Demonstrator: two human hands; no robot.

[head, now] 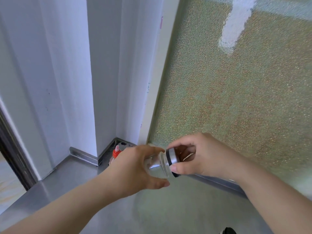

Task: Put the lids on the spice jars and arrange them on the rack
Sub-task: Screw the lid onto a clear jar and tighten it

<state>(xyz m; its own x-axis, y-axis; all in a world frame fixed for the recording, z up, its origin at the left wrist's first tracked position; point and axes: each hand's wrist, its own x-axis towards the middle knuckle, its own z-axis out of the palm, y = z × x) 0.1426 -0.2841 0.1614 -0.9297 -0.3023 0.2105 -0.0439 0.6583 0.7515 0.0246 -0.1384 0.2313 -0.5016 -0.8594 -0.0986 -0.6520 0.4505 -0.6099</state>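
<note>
A clear glass spice jar lies tilted on its side in the air above the steel counter, its mouth pointing right. My left hand wraps around the jar's body. My right hand pinches a round silver and black lid that sits on the jar's mouth. The jar looks nearly empty. No rack is in view.
A bottle with a red cap stands in the corner behind my left hand. White wall panels rise at left, and a frosted textured window fills the right. A dark object peeks in at the bottom edge.
</note>
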